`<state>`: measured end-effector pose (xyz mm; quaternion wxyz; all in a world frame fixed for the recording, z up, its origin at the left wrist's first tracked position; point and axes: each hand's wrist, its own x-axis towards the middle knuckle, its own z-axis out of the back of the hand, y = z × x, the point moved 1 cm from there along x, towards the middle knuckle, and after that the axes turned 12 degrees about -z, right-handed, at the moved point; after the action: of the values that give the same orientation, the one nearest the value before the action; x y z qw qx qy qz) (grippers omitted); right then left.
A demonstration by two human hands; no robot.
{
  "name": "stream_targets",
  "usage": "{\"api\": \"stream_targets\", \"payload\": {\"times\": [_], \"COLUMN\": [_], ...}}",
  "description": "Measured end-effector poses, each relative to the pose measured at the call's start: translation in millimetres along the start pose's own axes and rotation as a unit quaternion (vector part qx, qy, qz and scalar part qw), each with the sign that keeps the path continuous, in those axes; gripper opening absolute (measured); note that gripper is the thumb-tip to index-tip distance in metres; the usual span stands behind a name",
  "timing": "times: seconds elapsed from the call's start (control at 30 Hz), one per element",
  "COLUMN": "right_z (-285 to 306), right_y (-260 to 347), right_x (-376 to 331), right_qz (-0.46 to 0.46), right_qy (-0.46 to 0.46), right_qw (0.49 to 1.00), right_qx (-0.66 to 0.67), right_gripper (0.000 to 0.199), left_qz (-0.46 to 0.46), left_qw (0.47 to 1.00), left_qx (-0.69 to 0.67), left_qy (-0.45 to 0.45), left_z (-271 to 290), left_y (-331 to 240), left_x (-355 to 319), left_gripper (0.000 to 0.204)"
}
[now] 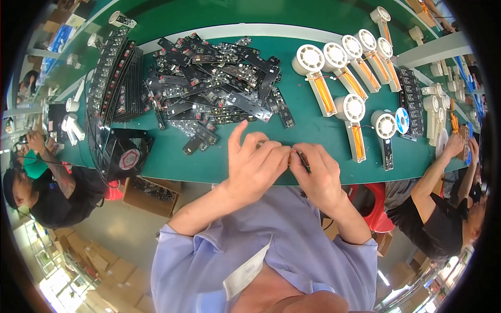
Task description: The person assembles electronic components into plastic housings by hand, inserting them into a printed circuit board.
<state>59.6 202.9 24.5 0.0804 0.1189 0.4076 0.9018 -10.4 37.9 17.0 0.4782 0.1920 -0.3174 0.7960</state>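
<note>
My left hand (254, 161) and my right hand (317, 172) meet at the near edge of the green table (308, 125). Together they pinch a small dark circuit board strip (299, 157), most of it hidden by my fingers. The left index finger sticks up, and the right hand's fingertips close on the strip's right end. A heap of black circuit board strips (214, 78) lies just beyond my hands. White round fan units with orange handles (334, 70) lie to the right of the heap.
A black square fan (127, 154) sits at the table's left edge beside stacked black strips (117, 78). One person works on my left (47, 182), another on my right (443, 208). Cardboard boxes (151, 195) stand on the floor below.
</note>
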Motion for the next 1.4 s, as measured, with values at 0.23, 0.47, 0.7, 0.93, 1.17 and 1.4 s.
{"api": "stream_targets", "payload": {"times": [0.23, 0.47, 0.7, 0.93, 1.17, 1.4], "right_z": [-1, 7, 1, -1, -5, -6], "right_y": [3, 8, 6, 8, 6, 7], "right_x": [-8, -7, -12, -13, -14, -11], "right_qz": [0.035, -0.074, -0.097, -0.093, -0.049, 0.011], "right_qy": [0.013, -0.001, -0.025, -0.043, -0.055, -0.068], "right_qw": [0.999, 0.995, 0.991, 0.992, 0.996, 0.998], "right_qx": [0.015, 0.073, 0.089, 0.079, 0.048, -0.006], "right_gripper": [0.026, 0.025, 0.026, 0.026, 0.028, 0.029], "left_qz": [0.003, -0.005, 0.008, -0.027, -0.047, -0.069], "left_qw": [1.000, 1.000, 0.999, 0.998, 0.996, 0.994], "left_qx": [-0.015, -0.010, -0.021, 0.030, 0.060, 0.078], "left_qy": [-0.007, -0.020, -0.030, -0.040, -0.043, -0.031], "left_z": [2, 0, 0, -7, -11, -12], "left_y": [4, 8, 8, 7, 5, 6], "left_x": [1, 1, 2, -2, -3, -4], "left_gripper": [0.022, 0.022, 0.021, 0.018, 0.018, 0.017]}}
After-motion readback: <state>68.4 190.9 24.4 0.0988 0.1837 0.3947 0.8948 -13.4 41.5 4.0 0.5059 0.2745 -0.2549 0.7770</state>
